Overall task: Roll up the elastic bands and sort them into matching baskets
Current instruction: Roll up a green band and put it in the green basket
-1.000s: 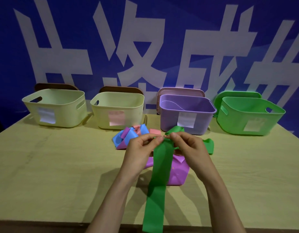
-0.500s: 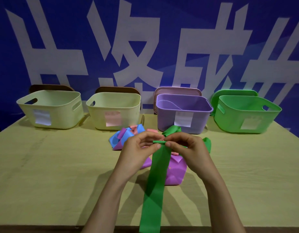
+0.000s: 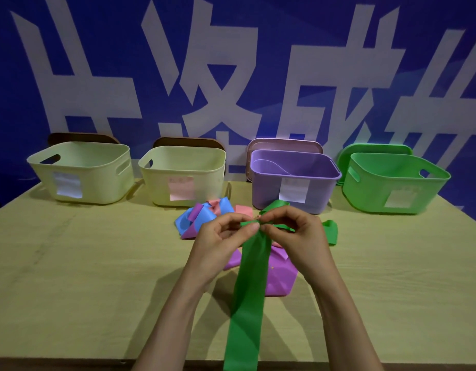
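Top end of green elastic band (image 3: 249,290) is pinched between fingertips of left hand (image 3: 220,238) and right hand (image 3: 298,235). The end, flat a second ago, is now turned into a thin roll. The strip is draped over a purple band (image 3: 281,279) and off the table (image 3: 70,263) edge. Blue band (image 3: 187,222) and second green band (image 3: 331,232) are heaped just behind the hands. Cream baskets (image 3: 97,183), purple basket (image 3: 266,188) and green basket (image 3: 370,196) are lined along the back.

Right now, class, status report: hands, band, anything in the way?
Left hand, right hand: both pinching top end of green elastic band, roll barely begun. Tail trails off table front. Purple band lies under it; green basket far right.
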A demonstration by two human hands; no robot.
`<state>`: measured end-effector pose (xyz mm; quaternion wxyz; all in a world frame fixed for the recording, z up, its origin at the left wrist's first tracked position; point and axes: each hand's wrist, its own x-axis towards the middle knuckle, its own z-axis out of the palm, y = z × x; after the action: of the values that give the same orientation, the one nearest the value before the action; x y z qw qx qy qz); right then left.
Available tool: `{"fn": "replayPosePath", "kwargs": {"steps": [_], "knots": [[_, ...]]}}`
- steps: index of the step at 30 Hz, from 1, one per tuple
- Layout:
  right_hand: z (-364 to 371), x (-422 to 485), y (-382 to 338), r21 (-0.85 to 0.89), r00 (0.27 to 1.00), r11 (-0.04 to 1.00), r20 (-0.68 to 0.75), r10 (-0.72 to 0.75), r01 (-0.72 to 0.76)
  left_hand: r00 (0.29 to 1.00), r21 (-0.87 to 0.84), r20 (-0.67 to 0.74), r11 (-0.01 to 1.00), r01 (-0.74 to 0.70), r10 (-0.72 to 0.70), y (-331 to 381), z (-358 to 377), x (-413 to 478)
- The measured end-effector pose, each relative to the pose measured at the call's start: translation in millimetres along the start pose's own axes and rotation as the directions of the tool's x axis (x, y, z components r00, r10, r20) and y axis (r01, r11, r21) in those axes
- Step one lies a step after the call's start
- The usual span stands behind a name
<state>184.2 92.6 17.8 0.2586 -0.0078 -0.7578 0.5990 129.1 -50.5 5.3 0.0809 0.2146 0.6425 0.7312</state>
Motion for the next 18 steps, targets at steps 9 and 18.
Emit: {"fn": "replayPosePath", "kwargs": {"steps": [9,18], "knots": [[-1.3,-1.2,0.1,0.015,0.986,0.992,0.115,0.121,-0.123,0.997,0.025,-0.038,0.997,-0.068,0.069,-0.1,-3.4,-0.2],[0.4,-2.0,-1.0,0.15,0.995,0.983,0.024,0.101,-0.103,0.994,-0.057,0.035,0.993,0.101,-0.099,-1.4,-2.1,-1.8]]}}
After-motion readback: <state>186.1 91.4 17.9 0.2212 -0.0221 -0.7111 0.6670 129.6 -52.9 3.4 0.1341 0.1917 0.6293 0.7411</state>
